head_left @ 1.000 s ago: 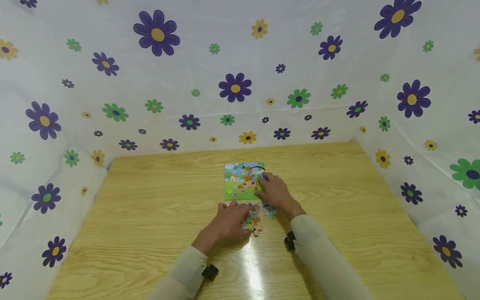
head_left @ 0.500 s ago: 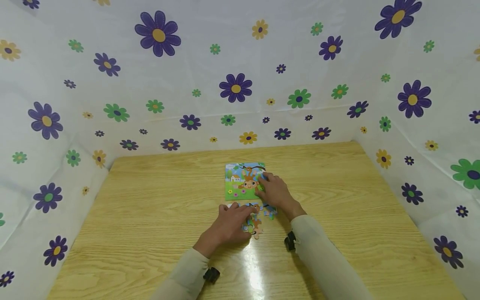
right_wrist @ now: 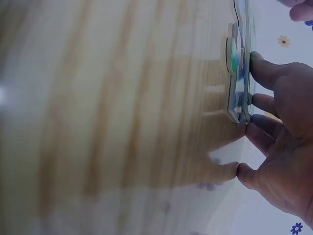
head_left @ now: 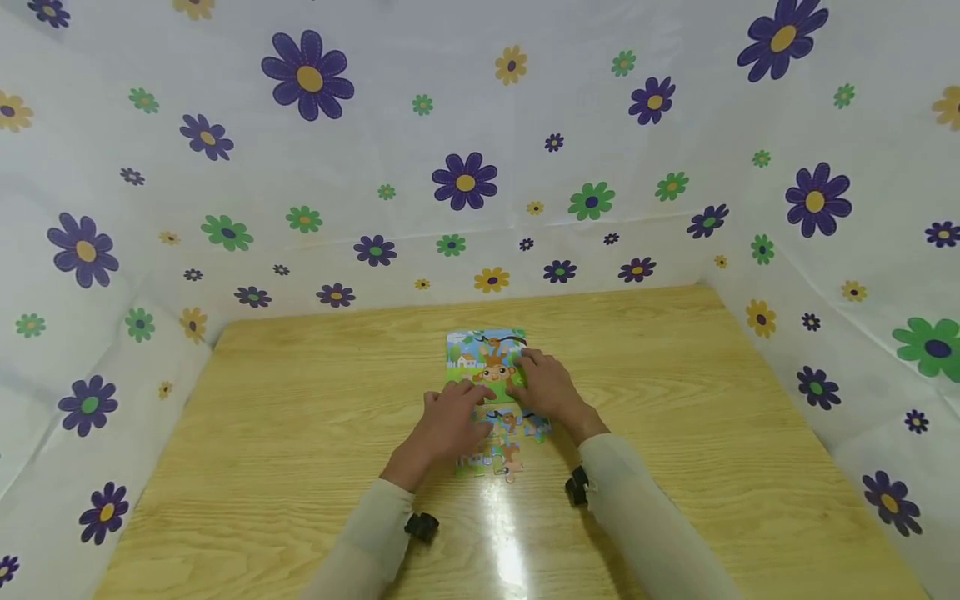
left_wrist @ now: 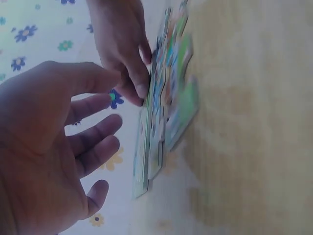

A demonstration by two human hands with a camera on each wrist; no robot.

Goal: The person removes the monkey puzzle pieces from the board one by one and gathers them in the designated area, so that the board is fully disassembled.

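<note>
A square picture card (head_left: pixel 465 367) showing a monkey hanging from a branch, with a house and flowers, lies flat on the table. Just below it, a partly joined jigsaw puzzle (head_left: pixel 511 457) shows the same kind of scene. My left hand (head_left: pixel 444 423) is above the puzzle's left part and the card's lower edge, hiding some of both. In the left wrist view the left hand (left_wrist: pixel 41 147) has loosely bent fingers and an empty palm. My right hand (head_left: pixel 551 385) rests at the card's right side; in the right wrist view its fingertips (right_wrist: pixel 257 58) touch the card's edge.
The wooden table (head_left: pixel 315 392) extends around the card and puzzle. A white cloth with printed flowers (head_left: pixel 465 179) stands behind the table and along both sides. Dark wrist cameras (head_left: pixel 422 527) sit by both sleeves, and a bright reflection lies on the near tabletop.
My left hand has lifted off the puzzle and moved up toward the card, uncovering more joined pieces at the lower left. The right hand stays at the card; the head view has shifted slightly.
</note>
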